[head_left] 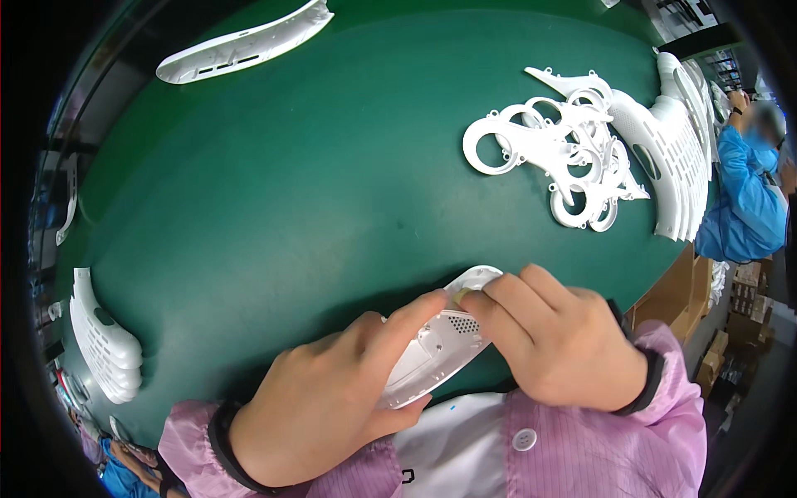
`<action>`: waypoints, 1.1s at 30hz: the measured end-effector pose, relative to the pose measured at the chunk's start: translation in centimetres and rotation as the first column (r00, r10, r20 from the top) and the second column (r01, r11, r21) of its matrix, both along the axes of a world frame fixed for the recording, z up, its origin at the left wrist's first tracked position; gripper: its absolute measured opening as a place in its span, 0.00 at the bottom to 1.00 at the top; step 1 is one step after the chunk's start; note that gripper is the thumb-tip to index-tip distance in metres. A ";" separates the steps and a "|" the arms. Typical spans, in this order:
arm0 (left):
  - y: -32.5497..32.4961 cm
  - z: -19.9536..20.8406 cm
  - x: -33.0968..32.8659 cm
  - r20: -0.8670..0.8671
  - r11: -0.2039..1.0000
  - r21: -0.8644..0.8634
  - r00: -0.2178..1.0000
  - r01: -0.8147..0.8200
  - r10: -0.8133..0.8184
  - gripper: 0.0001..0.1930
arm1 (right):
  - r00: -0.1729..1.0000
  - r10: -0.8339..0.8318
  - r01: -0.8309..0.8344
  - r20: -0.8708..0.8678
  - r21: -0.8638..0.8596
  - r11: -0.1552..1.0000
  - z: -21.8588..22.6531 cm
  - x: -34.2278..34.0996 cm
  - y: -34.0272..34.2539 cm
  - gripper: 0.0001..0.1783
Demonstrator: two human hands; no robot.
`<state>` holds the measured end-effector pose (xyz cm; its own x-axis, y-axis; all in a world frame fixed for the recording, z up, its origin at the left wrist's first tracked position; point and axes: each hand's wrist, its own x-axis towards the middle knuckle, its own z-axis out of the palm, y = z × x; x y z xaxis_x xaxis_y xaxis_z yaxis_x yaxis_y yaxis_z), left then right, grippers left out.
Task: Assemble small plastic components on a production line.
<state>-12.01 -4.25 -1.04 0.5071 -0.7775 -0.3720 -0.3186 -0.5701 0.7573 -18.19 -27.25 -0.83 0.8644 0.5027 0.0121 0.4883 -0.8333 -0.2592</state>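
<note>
A white plastic housing shell (436,353), hollow side up, is tilted in front of my chest. Small holes pierce it near its upper end, and its inner face shows moulded ribs. My left hand (332,390) is closed round its left side, with the index finger along the rim and the thumb underneath. Bent fingers of my right hand (556,340) grip the upper right rim by the shell's rounded end (481,274). A small yellowish spot shows at the right fingertips; I cannot tell what it is. The right thumb is hidden.
On the green table (315,191), a pile of white ring-shaped plastic parts (573,153) lies at right beside nested white vented shells (677,149). More shells (104,349) stack at left; a long shell (241,50) lies far left. A person in blue (743,187) is beyond the right edge.
</note>
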 end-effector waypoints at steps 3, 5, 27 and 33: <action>-0.5 0.1 -0.1 0.067 0.998 -0.050 0.997 -0.032 0.036 0.43 | 0.994 -0.112 0.112 0.018 0.005 0.994 -0.6 -1.0 0.8 0.21; -0.5 0.6 -0.3 0.051 1.000 -0.017 0.998 -0.025 0.025 0.44 | 0.985 -0.172 0.172 -0.001 0.044 0.984 -0.6 -1.1 0.7 0.22; -0.7 1.5 0.4 0.017 0.994 0.105 1.000 0.016 -0.018 0.42 | 0.985 -0.117 0.149 -0.126 0.290 0.945 -1.9 -2.0 -1.7 0.19; -0.6 1.3 0.5 -0.005 0.992 0.125 1.000 0.024 -0.023 0.43 | 0.997 -0.078 0.076 -0.004 0.270 0.960 -2.1 -2.0 -1.3 0.10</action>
<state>-11.47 -4.85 0.23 0.4878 -0.7367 -0.4684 -0.3308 -0.6525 0.6818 -20.18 -28.57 -2.89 0.8997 0.4120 0.1443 0.4281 -0.7678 -0.4766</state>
